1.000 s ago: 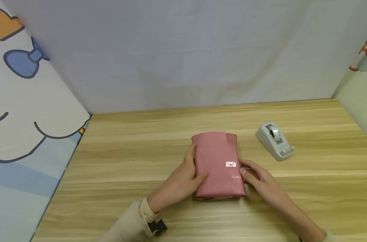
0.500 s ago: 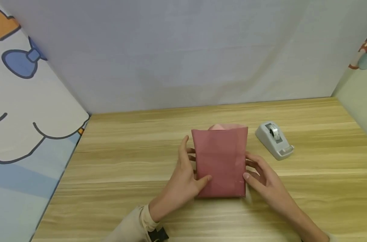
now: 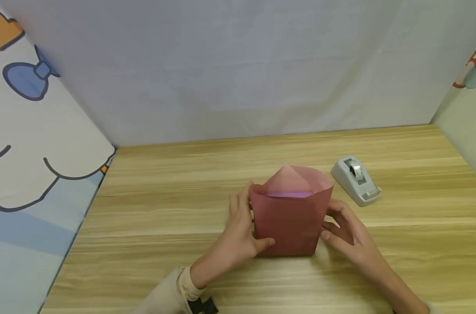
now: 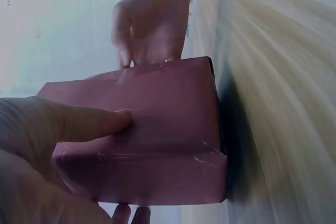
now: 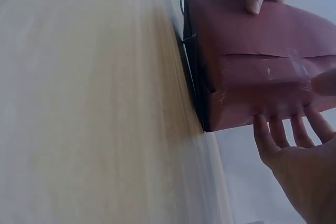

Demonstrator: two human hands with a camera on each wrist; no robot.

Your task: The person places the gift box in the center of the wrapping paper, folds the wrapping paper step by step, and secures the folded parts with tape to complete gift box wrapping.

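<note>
A pink paper package [image 3: 286, 226] stands upright on the wooden table, its top end unfolded and gaping. Inside that mouth, a strip of something purple [image 3: 290, 195] shows; its kind is hidden. My left hand [image 3: 238, 237] grips the package's left side, thumb across the broad near face and fingers round the far side. On the opposite side my right hand [image 3: 355, 240] holds it between thumb and fingertips. Clear tape [image 5: 297, 66] runs over a paper seam in the right wrist view. The package's lower end [image 5: 191, 66] has folded flaps.
A grey tape dispenser [image 3: 355, 181] with a roll of clear tape stands to the right, behind my right hand. The wooden table [image 3: 175, 187] ends at a pale cloth backdrop [image 3: 222, 78]. A cartoon-printed panel [image 3: 53, 144] borders the left side.
The package has tilted up from lying back to standing, and its open top has come into view with the purple inside. Both hands have stayed at its sides; the right shifted slightly outward.
</note>
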